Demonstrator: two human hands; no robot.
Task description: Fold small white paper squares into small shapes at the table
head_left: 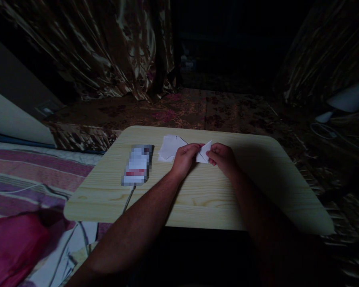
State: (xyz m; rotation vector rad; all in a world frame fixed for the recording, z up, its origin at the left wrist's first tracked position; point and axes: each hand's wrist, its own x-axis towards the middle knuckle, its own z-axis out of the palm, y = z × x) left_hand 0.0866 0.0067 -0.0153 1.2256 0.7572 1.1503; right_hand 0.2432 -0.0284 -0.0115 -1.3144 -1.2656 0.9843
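Note:
A small folded piece of white paper [204, 152] sits between my two hands over the pale wooden tabletop [257, 187]. My left hand [184, 158] is closed, pinching the paper's left side. My right hand [224, 158] is closed too, pinching its right corner. Just left of my left hand, a few more white paper pieces [169, 148] lie flat on the table.
A phone [137, 165] lies on the table's left part, a cable [128, 201] running from it over the front edge. Striped bedding [24, 179] lies at left, patterned dark fabric [197, 107] behind, and a white object [348, 97] at far right.

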